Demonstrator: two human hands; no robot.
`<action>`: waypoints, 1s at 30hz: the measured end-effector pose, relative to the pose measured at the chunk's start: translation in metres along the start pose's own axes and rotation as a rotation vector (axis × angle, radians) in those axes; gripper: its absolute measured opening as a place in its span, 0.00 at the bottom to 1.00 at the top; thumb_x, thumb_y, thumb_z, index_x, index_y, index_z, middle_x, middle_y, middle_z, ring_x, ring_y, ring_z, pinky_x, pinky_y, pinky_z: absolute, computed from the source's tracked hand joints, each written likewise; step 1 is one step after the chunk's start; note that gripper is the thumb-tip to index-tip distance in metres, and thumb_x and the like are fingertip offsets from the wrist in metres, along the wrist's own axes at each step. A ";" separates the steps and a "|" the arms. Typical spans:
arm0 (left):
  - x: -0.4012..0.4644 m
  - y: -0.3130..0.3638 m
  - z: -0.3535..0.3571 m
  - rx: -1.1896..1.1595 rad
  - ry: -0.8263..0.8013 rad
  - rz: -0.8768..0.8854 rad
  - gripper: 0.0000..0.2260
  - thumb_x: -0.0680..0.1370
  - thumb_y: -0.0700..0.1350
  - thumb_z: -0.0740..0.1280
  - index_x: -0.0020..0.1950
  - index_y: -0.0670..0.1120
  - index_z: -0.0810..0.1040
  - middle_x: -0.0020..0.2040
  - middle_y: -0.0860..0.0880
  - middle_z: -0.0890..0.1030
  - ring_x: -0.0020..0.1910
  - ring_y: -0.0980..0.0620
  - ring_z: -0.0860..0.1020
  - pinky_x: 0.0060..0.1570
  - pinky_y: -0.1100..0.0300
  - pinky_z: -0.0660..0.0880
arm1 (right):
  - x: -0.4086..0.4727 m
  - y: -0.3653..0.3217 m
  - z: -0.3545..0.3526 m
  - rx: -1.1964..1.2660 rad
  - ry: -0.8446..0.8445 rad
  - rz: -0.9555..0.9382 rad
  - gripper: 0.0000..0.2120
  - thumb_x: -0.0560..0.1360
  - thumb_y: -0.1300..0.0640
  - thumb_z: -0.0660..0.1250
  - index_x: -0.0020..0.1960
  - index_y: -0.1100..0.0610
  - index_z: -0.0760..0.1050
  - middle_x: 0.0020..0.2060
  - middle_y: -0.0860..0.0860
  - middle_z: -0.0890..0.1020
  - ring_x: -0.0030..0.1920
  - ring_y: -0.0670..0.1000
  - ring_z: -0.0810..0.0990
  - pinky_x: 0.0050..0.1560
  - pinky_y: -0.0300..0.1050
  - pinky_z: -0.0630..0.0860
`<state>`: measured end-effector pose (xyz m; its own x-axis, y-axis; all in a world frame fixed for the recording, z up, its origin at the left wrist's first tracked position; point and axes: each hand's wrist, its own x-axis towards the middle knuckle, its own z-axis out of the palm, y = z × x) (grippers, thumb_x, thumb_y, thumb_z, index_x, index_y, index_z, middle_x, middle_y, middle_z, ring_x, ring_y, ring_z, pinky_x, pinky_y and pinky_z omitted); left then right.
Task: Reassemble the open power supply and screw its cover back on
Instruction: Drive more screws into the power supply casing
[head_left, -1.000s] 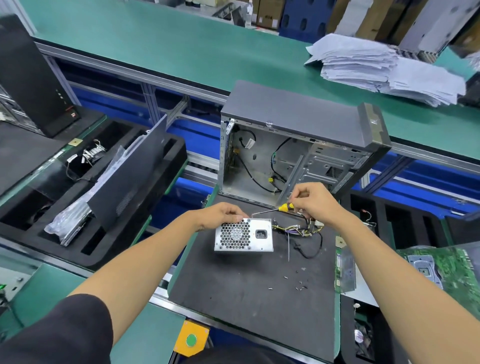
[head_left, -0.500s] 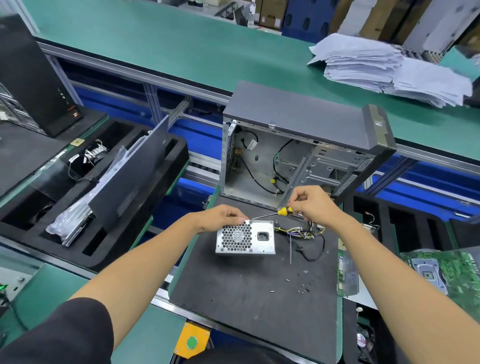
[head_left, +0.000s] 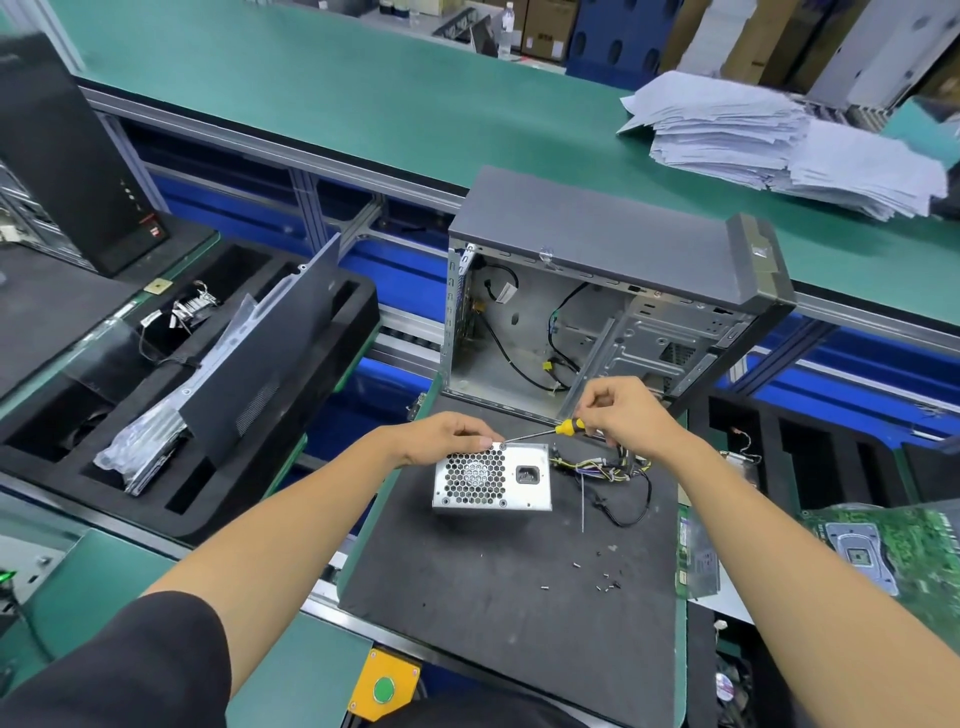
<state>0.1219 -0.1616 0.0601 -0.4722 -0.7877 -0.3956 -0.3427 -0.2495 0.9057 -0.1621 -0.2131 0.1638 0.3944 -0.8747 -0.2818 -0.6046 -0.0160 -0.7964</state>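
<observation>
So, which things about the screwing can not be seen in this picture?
Head view only:
- Screwdriver tip: too small to tell if it sits in a screw.
- Power supply top and far sides: hidden by its front face and the left hand.
- Screwdriver handle end: hidden in the right hand.
- Loose screws: too small to tell the type.

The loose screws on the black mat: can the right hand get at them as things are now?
Probably yes. The screws lie in the open beside the right forearm, nothing covering them, but the right hand holds the screwdriver.
</observation>
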 end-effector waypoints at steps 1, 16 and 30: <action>0.000 0.000 0.000 0.001 0.002 0.002 0.14 0.85 0.49 0.65 0.69 0.50 0.79 0.57 0.59 0.85 0.56 0.62 0.82 0.51 0.68 0.76 | 0.000 0.000 0.000 -0.002 -0.001 0.000 0.08 0.71 0.70 0.66 0.36 0.61 0.77 0.29 0.55 0.81 0.22 0.46 0.71 0.24 0.37 0.69; 0.002 -0.005 0.011 -0.041 0.115 0.087 0.09 0.80 0.51 0.72 0.58 0.51 0.85 0.54 0.54 0.86 0.54 0.56 0.84 0.50 0.65 0.78 | 0.003 -0.005 -0.001 -0.016 -0.020 0.005 0.08 0.70 0.69 0.67 0.35 0.59 0.79 0.28 0.52 0.80 0.23 0.45 0.69 0.25 0.39 0.65; 0.007 -0.003 0.021 0.049 0.263 0.072 0.03 0.75 0.53 0.77 0.46 0.55 0.86 0.45 0.58 0.86 0.43 0.62 0.81 0.45 0.66 0.76 | 0.002 -0.007 -0.003 -0.065 -0.022 -0.025 0.07 0.70 0.68 0.67 0.37 0.59 0.79 0.30 0.55 0.82 0.24 0.46 0.72 0.23 0.38 0.67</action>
<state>0.1029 -0.1547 0.0516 -0.2714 -0.9234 -0.2715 -0.3577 -0.1651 0.9191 -0.1588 -0.2162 0.1703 0.4252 -0.8625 -0.2745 -0.6378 -0.0703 -0.7670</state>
